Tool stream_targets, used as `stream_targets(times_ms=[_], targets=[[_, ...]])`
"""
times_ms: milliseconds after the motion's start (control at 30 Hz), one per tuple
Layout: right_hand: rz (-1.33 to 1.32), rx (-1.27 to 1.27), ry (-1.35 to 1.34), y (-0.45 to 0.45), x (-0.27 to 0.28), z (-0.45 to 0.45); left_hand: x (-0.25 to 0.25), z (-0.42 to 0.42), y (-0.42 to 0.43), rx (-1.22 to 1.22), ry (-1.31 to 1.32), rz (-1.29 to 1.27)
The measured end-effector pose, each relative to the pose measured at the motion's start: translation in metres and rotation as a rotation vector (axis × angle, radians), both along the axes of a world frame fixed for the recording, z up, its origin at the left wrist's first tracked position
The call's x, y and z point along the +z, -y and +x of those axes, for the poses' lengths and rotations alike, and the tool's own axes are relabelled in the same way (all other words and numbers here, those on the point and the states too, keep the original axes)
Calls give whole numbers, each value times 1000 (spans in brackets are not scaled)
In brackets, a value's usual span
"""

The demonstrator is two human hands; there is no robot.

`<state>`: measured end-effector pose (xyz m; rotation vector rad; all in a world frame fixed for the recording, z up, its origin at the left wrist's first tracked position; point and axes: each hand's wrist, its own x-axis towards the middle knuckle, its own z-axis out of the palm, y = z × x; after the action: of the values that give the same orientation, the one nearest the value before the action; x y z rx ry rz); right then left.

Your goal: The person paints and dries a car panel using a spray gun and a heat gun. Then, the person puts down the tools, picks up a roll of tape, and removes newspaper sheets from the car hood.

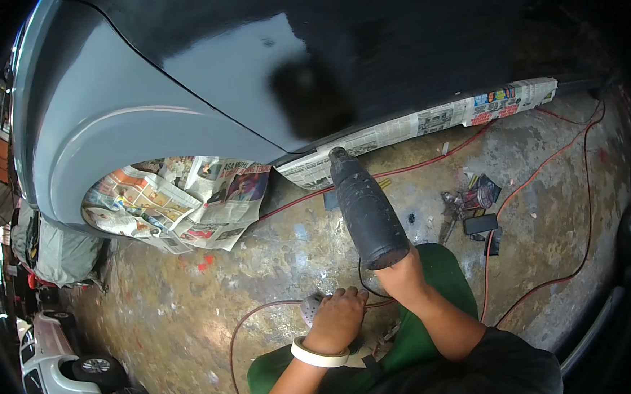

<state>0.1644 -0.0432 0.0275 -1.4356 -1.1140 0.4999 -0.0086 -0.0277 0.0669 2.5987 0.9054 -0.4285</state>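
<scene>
My right hand is closed around a heat gun, dark, tapered and flecked with paint. Its nozzle points up toward the lower edge of the dark car door, just below the glossy panel. Most of the grip is hidden behind the gun's body. Low over my lap, my left hand curls its fingers over an orbital sander, whose perforated grey pad shows on the left; its body is mostly hidden. A cream roll of masking tape circles my left wrist.
Newspaper covers the wheel arch, and a newspaper strip lines the sill. Red hoses cross the stained concrete floor. Small tools and dark blocks lie at right. A white vehicle stands lower left.
</scene>
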Motion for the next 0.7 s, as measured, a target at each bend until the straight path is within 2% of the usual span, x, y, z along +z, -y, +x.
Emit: stream_targets(times_ms=[200, 433, 500, 567, 633, 700], targets=[[-74, -31, -52, 0, -1, 4, -2, 1, 0, 0, 5, -10], [0, -32, -10, 1, -11, 6, 7, 4, 0, 15, 36, -22], [64, -23, 3, 1, -19, 5, 8, 4, -1, 20, 41, -22], [76, -23, -179, -1, -56, -2, 7, 4, 0, 28, 43, -12], [71, 12, -229, 1, -64, -2, 7, 4, 0, 26, 53, -3], [47, 71, -159, 7, -57, 1, 9, 4, 0, 26, 52, -4]])
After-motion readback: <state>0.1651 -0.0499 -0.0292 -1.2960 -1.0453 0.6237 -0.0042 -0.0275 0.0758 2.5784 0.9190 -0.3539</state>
